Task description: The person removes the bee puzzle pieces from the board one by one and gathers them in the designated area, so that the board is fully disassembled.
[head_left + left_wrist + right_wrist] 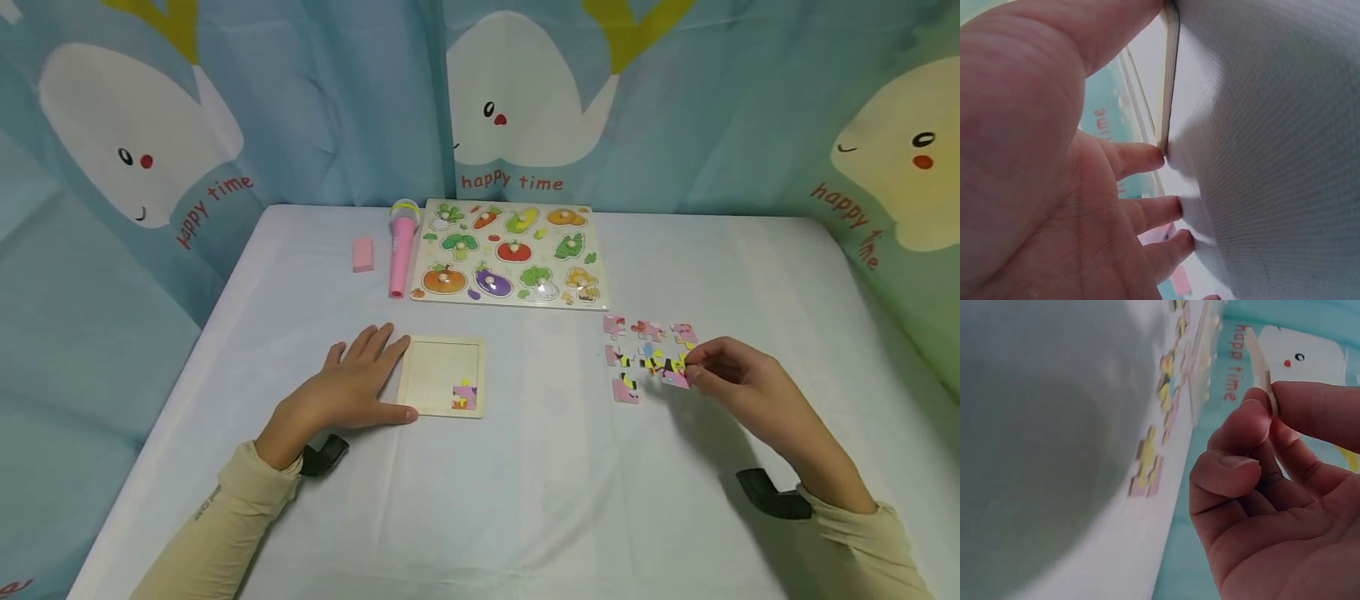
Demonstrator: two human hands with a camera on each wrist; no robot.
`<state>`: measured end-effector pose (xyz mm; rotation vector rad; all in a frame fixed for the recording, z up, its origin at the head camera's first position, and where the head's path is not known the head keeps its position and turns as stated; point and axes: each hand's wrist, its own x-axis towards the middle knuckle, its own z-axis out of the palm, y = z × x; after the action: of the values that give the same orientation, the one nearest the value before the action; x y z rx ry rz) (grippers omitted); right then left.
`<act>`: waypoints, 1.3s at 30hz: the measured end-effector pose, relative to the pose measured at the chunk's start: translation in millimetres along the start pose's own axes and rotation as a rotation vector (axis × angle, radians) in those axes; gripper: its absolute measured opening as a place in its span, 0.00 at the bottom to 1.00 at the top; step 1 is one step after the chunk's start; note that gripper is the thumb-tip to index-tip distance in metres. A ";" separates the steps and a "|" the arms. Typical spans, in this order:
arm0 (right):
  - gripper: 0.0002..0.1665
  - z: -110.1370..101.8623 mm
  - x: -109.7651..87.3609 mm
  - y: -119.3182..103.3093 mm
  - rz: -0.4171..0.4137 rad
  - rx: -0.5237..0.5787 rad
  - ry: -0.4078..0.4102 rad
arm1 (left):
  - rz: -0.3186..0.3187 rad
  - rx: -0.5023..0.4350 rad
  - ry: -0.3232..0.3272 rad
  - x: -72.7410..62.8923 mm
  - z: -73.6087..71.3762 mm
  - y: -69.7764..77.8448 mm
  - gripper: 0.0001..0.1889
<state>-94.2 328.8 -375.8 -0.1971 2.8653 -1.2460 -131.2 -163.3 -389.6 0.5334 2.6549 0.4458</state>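
Note:
A square wooden puzzle tray (pixel 431 367) lies on the white table, with one pink and yellow jigsaw piece (pixel 466 397) in its lower right corner. My left hand (pixel 348 390) rests with spread fingers at the tray's left side; thumb and index finger touch its edge. Over on the right, my right hand (pixel 742 387) pinches a jigsaw piece (pixel 1261 362) between thumb and index finger, raised off the table. In the right wrist view it appears edge-on, so its picture is hidden. Several loose jigsaw pieces (pixel 626 389) lie just left of that hand, partly beneath the held one.
Behind the tray lies a vegetable peg board (pixel 465 296). A pink toy microphone (pixel 401 254) stands along its left side, and a pink block (pixel 363 255) sits farther left. A printed curtain (pixel 360 125) hangs round the table's back and sides.

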 end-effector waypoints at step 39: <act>0.08 17.9 11.4 -4.9 -0.020 -0.202 -0.113 | 0.000 0.008 -0.005 0.3 -0.3 0.5 0.57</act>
<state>-103.8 311.2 -384.0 -0.2891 2.8937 -0.9148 -131.4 -162.8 -389.2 0.5357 2.6534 0.4334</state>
